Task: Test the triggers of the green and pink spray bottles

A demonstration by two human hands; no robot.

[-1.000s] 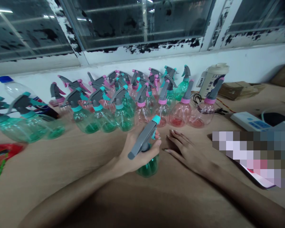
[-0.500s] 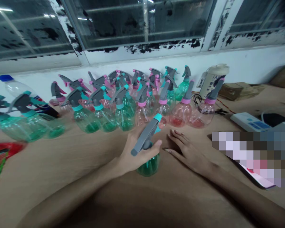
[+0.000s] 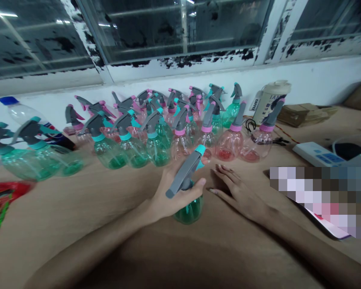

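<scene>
My left hand is wrapped round the neck of a green spray bottle with a grey trigger and teal nozzle, standing upright on the brown table. My right hand lies flat on the table just right of that bottle, fingers stretched out and holding nothing. Behind both hands stand several green spray bottles and several pink spray bottles in rows.
A clear drink bottle with a blue cap lies at the far left, and a red snack bag sits at the left edge. A white cup, a white device with blue buttons and cardboard pieces are at the right. A white wall and window run behind.
Almost nothing has moved; my left hand tilted the green spray bottle very slightly upright, and my right hand stays flat.
</scene>
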